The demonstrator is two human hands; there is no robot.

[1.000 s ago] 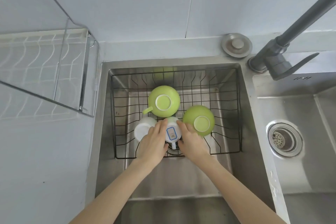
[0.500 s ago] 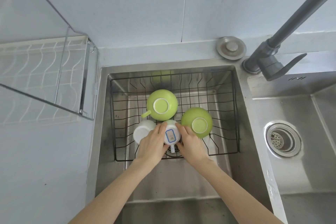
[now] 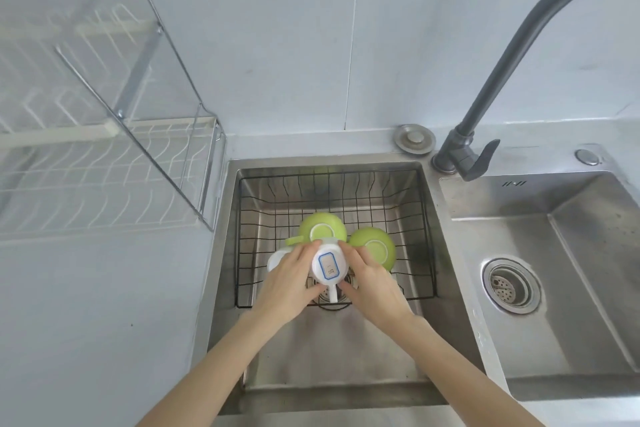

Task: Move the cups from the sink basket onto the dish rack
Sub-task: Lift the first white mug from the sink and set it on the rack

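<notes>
Cup [image 3: 329, 265], white and inverted with a blue-framed label, was grasped between left hand [image 3: 289, 282] and right hand [image 3: 372, 282] over the wire sink basket [image 3: 424, 236].

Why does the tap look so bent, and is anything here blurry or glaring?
Head view: the wide-angle lens bows the edges, so the faucet and dish rack curve and lean; lighting is soft and even, with only dull reflections on the steel sink; the white cup between both hands stays sharp, label print unreadable.
</notes>
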